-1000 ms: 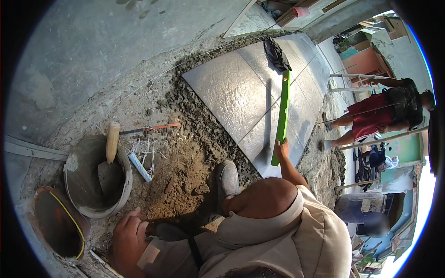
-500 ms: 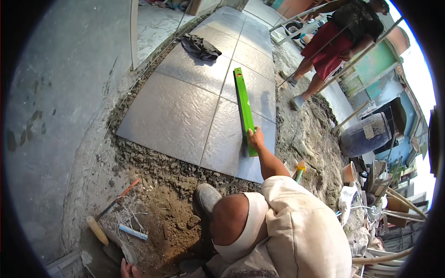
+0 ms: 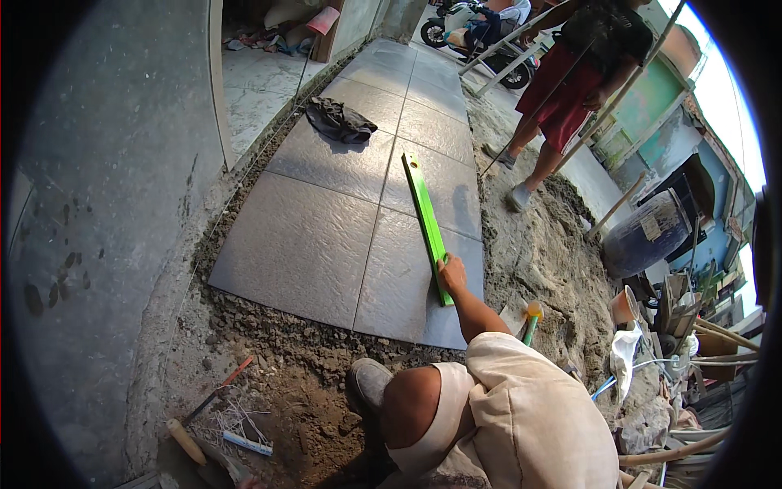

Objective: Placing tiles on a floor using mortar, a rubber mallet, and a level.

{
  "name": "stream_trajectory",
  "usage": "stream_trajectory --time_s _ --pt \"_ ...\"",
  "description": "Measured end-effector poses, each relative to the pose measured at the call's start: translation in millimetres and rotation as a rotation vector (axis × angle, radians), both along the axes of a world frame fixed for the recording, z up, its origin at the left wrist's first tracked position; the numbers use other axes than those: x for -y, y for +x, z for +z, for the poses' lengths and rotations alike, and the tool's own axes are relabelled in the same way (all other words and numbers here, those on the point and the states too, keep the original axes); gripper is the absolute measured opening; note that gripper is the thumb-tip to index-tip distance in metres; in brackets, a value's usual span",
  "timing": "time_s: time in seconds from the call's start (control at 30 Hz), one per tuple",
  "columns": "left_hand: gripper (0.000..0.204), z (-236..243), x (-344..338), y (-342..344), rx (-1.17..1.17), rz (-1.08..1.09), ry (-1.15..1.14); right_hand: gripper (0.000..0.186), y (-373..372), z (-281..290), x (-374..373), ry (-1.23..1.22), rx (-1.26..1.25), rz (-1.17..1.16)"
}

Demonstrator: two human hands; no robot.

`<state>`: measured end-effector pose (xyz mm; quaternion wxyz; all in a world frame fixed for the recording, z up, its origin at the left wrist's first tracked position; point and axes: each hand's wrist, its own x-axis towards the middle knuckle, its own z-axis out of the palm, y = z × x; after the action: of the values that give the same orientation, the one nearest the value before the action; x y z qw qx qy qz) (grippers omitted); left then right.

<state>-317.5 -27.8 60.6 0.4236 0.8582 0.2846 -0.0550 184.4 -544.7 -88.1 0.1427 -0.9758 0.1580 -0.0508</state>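
Note:
My right hand [image 3: 450, 273] is closed on the near end of a long green spirit level [image 3: 425, 213]. The level lies flat along a row of grey textured floor tiles [image 3: 309, 244], pointing away from me. My forearm reaches out over my bent knee and light shorts [image 3: 521, 407]. My grey shoe [image 3: 371, 381] rests on the wet sandy mortar bed [image 3: 277, 383] just in front of the tile edge. My left hand is out of the picture.
A dark cloth [image 3: 338, 121] lies on the far tiles. Another person in red shorts [image 3: 570, 90] stands on the sand at the right. A rubber mallet [image 3: 531, 319], a dark barrel [image 3: 643, 232] and clutter sit to the right. Small hand tools [image 3: 186, 440] lie at lower left.
The view has swung up and right, so the buckets and my left hand have left the picture. My right hand stays on the level, which still lies on the tiles.

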Motion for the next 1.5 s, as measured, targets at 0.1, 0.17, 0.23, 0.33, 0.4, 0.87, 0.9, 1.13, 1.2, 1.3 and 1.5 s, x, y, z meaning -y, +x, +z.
stream_trajectory --time_s 0.1,0.17,0.23,0.33,0.4,0.87,0.9,1.13,1.2,1.3,1.5 --pt "0.036 15 10 9 -0.037 0.083 -0.080 0.045 -4 12 -11 -0.029 -0.034 -0.039" --pt "0.036 24 14 8 -0.064 0.144 -0.131 0.047 -7 18 -23 -0.054 -0.058 -0.051" --pt "0.036 25 15 0 -0.014 0.138 -0.065 0.053 -9 19 -41 -0.116 -0.003 -0.015" --pt "0.035 13 13 -5 0.065 0.100 0.014 0.058 -13 14 -50 -0.160 0.118 0.138" --pt "0.034 6 14 -11 0.081 0.099 0.045 0.060 -12 14 -60 -0.180 0.103 0.194" --pt "0.024 -4 29 -1 0.154 0.313 -0.162 0.056 -20 -10 -3 -0.122 0.028 -0.166" --pt "0.019 -3 34 9 0.227 0.357 -0.288 0.055 -12 -8 4 -0.099 0.016 -0.168" --pt "0.016 9 42 116 0.182 0.314 -0.495 0.054 31 7 -25 -0.232 0.147 0.070" --pt "0.027 -12 28 161 0.168 0.155 -0.349 0.052 55 6 -50 -0.266 0.197 0.337" --pt "0.044 -24 12 244 0.124 -0.033 -0.017 0.064 96 4 -110 -0.224 0.088 0.568" --pt "0.078 -83 -2 387 -0.076 -0.260 0.401 0.082 143 -17 -154 -0.237 -0.032 0.587"
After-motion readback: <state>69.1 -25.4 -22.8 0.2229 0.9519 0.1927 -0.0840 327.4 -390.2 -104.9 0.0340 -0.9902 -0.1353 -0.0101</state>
